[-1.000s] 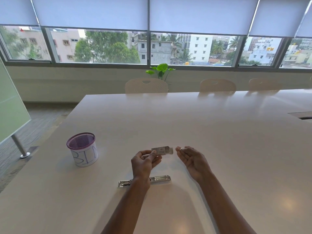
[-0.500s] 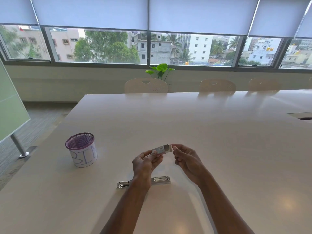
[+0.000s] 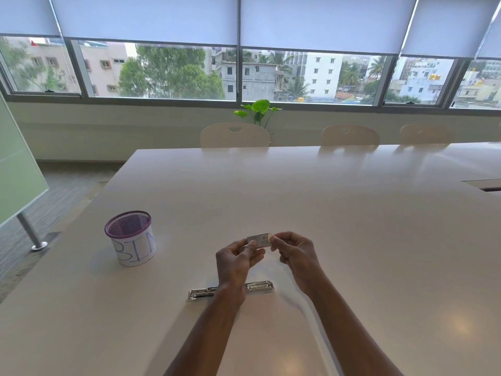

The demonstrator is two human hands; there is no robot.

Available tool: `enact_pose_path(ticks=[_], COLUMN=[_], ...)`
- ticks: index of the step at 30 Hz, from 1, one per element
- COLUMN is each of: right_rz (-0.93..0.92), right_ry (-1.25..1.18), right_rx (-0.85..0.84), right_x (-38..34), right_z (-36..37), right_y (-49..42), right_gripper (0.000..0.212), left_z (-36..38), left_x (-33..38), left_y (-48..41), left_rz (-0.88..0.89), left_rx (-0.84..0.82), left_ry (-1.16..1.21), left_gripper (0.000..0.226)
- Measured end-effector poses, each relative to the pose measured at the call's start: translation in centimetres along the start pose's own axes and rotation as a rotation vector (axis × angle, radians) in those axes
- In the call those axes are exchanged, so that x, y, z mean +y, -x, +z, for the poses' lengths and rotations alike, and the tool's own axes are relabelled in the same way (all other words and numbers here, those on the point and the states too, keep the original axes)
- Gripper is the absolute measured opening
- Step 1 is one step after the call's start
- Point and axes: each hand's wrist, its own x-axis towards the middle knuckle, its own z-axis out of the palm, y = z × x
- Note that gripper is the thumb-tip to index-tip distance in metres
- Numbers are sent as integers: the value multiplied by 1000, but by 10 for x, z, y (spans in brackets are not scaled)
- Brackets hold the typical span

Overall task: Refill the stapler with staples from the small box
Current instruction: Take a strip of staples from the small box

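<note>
A small grey staple box (image 3: 259, 239) with a barcode is held above the table between both hands. My left hand (image 3: 236, 260) pinches its left end with thumb and fingers. My right hand (image 3: 295, 252) pinches its right end with curled fingers. The metal stapler (image 3: 257, 286) lies opened flat on the white table (image 3: 352, 240), just in front of me, and my left wrist hides its middle.
A purple mesh cup (image 3: 131, 237) wrapped in paper marked "BIN" stands to the left on the table. Chairs (image 3: 235, 134) line the far edge. A green-tinted board on a metal leg (image 3: 29, 232) stands at the left, off the table.
My right hand moved left from an open pose and closed on the right end of the box. The box turned so its barcode side faces me.
</note>
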Motion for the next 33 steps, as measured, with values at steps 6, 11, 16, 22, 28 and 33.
enact_pose_path(ticks=[6,11,16,22,28,33], right_rz=[-133,-168,-119,-30,-16,-17], right_ry=[170,250,273,159,131,86], right_rx=[55,37,43,-4,4,32], right_x=[2,2,4,2,1,0], right_z=[5,3,2,0,2,1], right_y=[-1,-2,-3,0,0,0], right_gripper=[9,6,11,16,15,15], left_z=[1,-2,-1,-1,0,0], left_x=[-4,-2,-3,-3,-4,-6], left_y=[-1,-3,-3,-3,-4,-5], left_rz=[40,36,52,45,54,57], left_rx=[22,39,47,29,31,27], left_ry=[-65,-48,-72,-47,-76,-94], left_gripper=[18,18,17,11,16,20])
